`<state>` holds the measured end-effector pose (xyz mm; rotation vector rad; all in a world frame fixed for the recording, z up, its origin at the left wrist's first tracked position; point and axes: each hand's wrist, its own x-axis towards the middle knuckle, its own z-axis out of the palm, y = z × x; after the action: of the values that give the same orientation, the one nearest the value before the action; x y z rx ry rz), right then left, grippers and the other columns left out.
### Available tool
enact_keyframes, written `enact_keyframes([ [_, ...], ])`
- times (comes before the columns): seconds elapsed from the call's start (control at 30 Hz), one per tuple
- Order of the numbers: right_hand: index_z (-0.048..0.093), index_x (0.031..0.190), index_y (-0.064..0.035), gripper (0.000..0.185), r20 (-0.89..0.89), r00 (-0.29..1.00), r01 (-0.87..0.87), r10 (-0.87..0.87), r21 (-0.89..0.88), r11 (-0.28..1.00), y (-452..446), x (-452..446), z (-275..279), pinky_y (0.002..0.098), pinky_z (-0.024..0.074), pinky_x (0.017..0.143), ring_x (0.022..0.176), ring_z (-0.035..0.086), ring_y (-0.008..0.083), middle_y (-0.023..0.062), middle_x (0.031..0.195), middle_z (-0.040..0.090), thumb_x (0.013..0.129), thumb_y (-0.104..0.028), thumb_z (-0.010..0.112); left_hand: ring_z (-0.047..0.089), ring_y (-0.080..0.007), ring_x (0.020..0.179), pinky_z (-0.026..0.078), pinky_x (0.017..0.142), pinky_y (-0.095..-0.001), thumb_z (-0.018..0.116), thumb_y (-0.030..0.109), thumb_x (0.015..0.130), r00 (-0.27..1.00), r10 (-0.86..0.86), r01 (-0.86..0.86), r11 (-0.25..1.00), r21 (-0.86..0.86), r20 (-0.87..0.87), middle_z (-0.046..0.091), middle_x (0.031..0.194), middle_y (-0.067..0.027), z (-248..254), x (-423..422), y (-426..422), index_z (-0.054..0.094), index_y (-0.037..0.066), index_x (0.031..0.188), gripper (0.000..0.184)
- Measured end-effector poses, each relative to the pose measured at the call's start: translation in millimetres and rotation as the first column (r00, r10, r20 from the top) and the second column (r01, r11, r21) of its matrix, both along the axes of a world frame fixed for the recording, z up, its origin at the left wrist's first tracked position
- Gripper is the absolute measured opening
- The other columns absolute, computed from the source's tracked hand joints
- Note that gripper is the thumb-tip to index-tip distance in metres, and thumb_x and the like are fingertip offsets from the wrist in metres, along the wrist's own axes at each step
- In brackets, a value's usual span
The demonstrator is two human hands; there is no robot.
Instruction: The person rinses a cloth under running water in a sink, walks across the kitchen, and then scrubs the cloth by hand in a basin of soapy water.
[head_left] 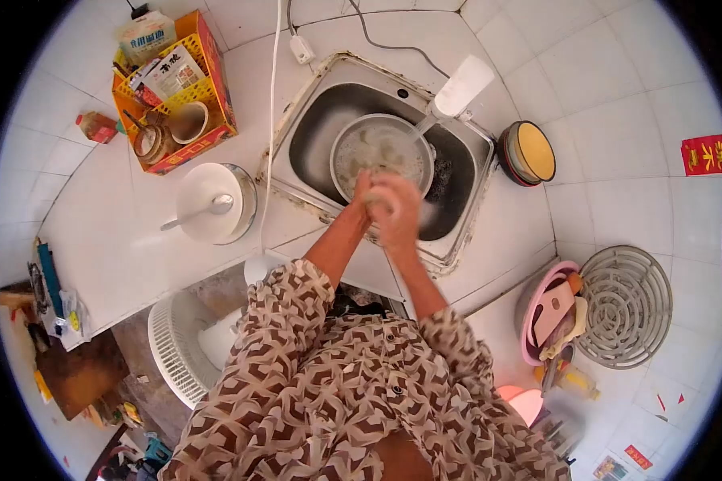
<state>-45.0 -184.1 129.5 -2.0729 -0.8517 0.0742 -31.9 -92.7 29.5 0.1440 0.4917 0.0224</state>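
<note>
My left hand (363, 191) and my right hand (399, 210) are pressed together over the near rim of a round metal basin (338, 152) in the sink (309, 132). Both are closed around something pale that I cannot make out, and motion blurs the right one. Cloudy water fills the basin, with several pale lumps (369, 144) in it. A white faucet (464, 86) reaches over the basin's far right side, and water seems to run from it.
Left of the sink stand a white bowl (196, 188) with a spoon (196, 214) and a yellow-red box (221, 104) of jars and packets. Stacked bowls (535, 152) sit at right. Nearer me are a pink basin (524, 313), a round rack (626, 309) and a fan (176, 349).
</note>
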Motion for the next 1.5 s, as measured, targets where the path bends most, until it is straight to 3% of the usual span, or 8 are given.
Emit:
enact_keyframes([
  [0.07,0.062,0.097,-0.0005,0.026,0.233,0.972,0.008,0.009,-0.071,0.997,1,-9,-1,0.0359,0.039,0.089,0.1,0.051,0.0313,0.0143,0.104,0.057,0.074,-0.01,0.055,0.055,-0.0192,0.077,0.048,0.07,-0.0358,0.041,0.032,0.092,0.758,-0.023,0.309,0.893,-0.328,0.651,0.055,0.098,-0.0084,-15,-9,1,0.045,0.006,0.112,0.033],
  [0.17,0.062,0.095,-0.0014,0.023,0.043,0.981,0.193,-0.192,-0.041,0.98,2,46,-29,0.0356,0.039,0.087,0.094,0.052,0.0294,0.0144,0.1,0.057,0.075,-0.013,0.056,0.055,-0.0181,0.075,0.048,0.067,-0.0339,0.041,0.032,0.092,0.97,0.148,-0.081,0.944,0.321,-0.192,0.056,0.094,-0.0081,6,-3,-34,0.049,0.006,0.107,0.031],
  [0.23,0.063,0.093,-0.0036,0.022,-0.496,0.812,0.302,-0.307,-0.093,0.949,-7,91,-36,0.0362,0.038,0.087,0.095,0.05,0.0296,0.0138,0.099,0.056,0.075,-0.016,0.058,0.058,-0.0176,0.081,0.05,0.068,-0.0345,0.04,0.028,0.093,0.981,0.063,0.024,0.9,0.436,-0.183,0.057,0.099,-0.0076,7,-4,-44,0.049,0.005,0.112,0.03],
  [0.47,0.064,0.089,-0.0055,0.016,-0.012,1.0,0.007,-0.006,0.016,1.0,11,-6,-7,0.0396,0.0389,0.08,0.091,0.05,0.0334,0.0157,0.093,0.053,0.079,-0.015,0.057,0.059,-0.0172,0.08,0.05,0.066,-0.0329,0.035,0.014,0.093,0.999,0.039,-0.042,0.995,0.095,0.029,0.06,0.091,-0.0066,-1,-6,7,0.055,0.007,0.102,0.023],
  [0.67,0.064,0.089,-0.0036,0.014,-0.405,0.866,0.293,-0.294,-0.068,0.954,-4,87,-56,0.041,0.0375,0.082,0.088,0.049,0.0341,0.0149,0.092,0.052,0.082,-0.01,0.054,0.057,-0.0173,0.088,0.049,0.077,-0.0324,0.038,0.02,0.095,0.893,0.007,0.36,0.589,0.723,-0.45,0.06,0.099,-0.0088,27,-8,-34,0.054,0.004,0.112,0.028],
  [1.17,0.062,0.103,-0.0088,0.022,-0.134,0.971,0.186,-0.199,-0.104,0.977,-10,43,-40,0.0416,0.0394,0.083,0.094,0.048,0.0319,0.0128,0.094,0.05,0.084,-0.015,0.051,0.055,-0.0162,0.089,0.046,0.075,-0.0306,0.045,0.014,0.09,0.906,-0.116,0.273,0.895,0.352,-0.408,0.057,0.1,-0.0081,15,-11,-26,0.056,0.005,0.105,0.021],
  [1.3,0.064,0.104,-0.0149,0.023,-0.053,0.999,-0.013,0.009,-0.065,0.998,10,-12,-3,0.0399,0.041,0.082,0.094,0.048,0.0314,0.0109,0.093,0.051,0.084,-0.015,0.052,0.055,-0.0185,0.088,0.046,0.079,-0.0319,0.045,0.026,0.089,0.983,0.064,-0.036,0.987,-0.158,0.175,0.057,0.099,-0.0082,-81,-10,-12,0.056,0.008,0.107,0.028],
  [1.5,0.063,0.101,-0.004,0.025,-0.139,0.92,0.346,-0.366,-0.15,0.926,-12,88,-84,0.0378,0.0428,0.079,0.086,0.054,0.0317,0.0154,0.093,0.053,0.083,-0.02,0.057,0.057,-0.0189,0.089,0.048,0.079,-0.0312,0.045,0.019,0.09,0.981,0.019,0.1,0.8,0.591,-0.191,0.057,0.104,-0.0088,-24,-10,-44,0.055,0.003,0.109,0.027],
])
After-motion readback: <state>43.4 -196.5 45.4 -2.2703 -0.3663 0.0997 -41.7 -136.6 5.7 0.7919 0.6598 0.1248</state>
